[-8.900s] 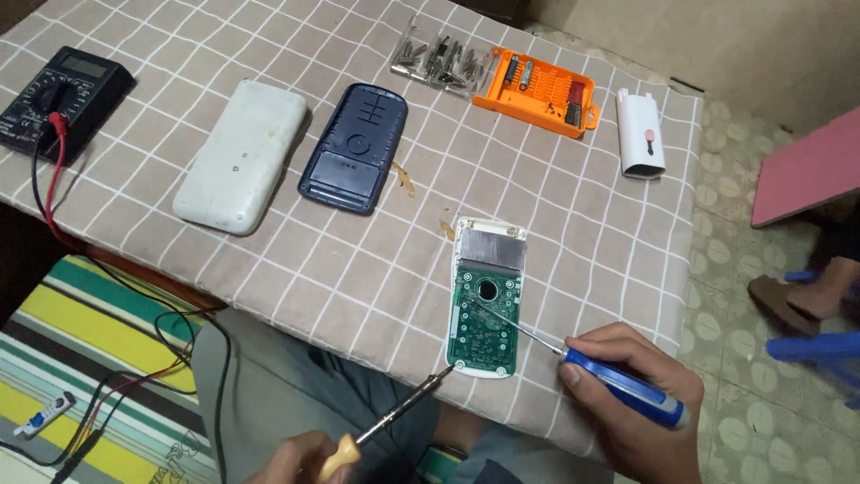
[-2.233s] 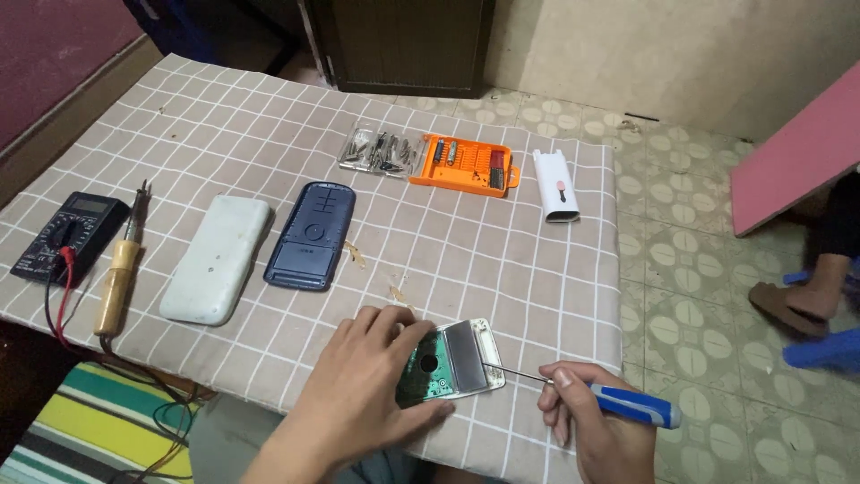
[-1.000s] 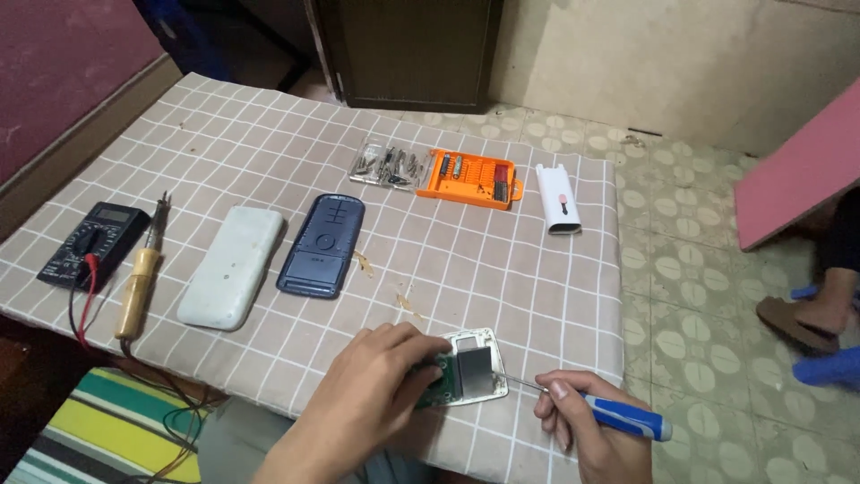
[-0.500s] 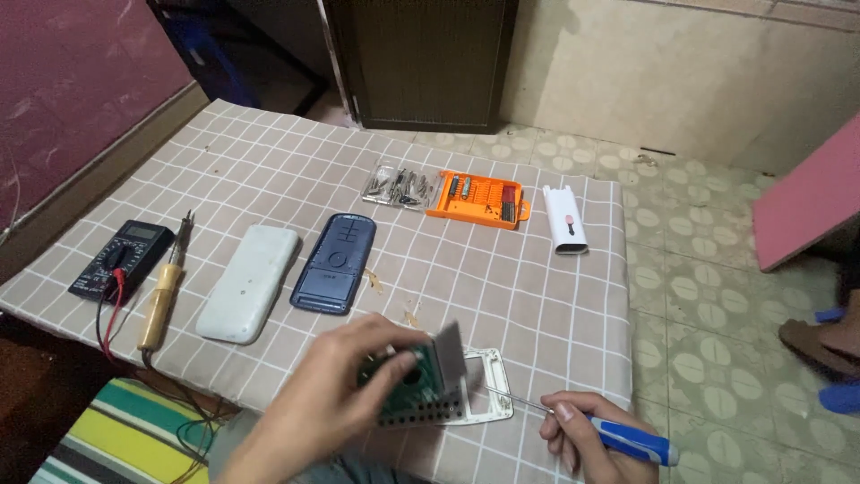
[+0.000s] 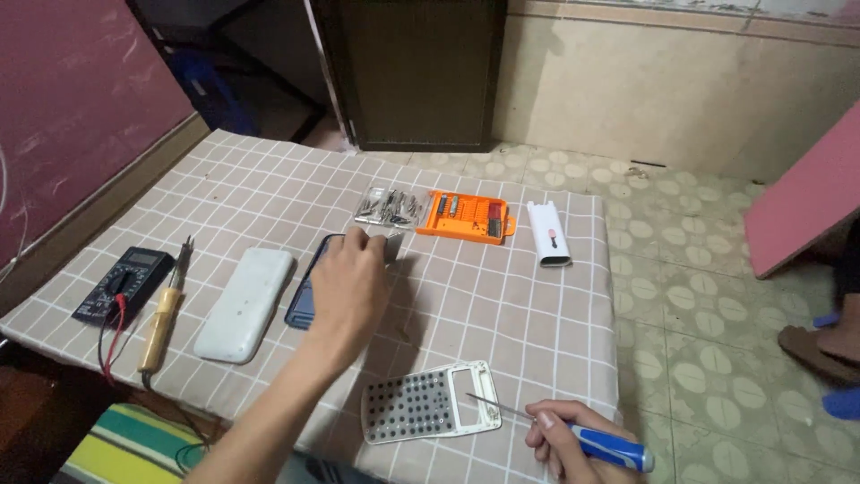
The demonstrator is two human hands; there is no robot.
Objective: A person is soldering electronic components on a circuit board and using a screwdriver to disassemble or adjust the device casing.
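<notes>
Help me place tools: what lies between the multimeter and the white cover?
A soldering iron lies between the multimeter and the white cover, in the head view.

The left hand point(image 5: 348, 285) covers most of a dark blue device point(image 5: 303, 300); only its left edge shows. A small flat piece point(image 5: 392, 246) pinched in the fingers is mostly hidden and blurred, so its kind cannot be told. The right hand point(image 5: 573, 441) is cut off by the bottom edge, along with part of the blue-handled screwdriver point(image 5: 609, 446). Bits in the orange case point(image 5: 466, 216) and the loose metal parts point(image 5: 389, 206) beside it are too small to tell apart. At the right edge, another person's foot point(image 5: 820, 345) is partly cut off.
</notes>
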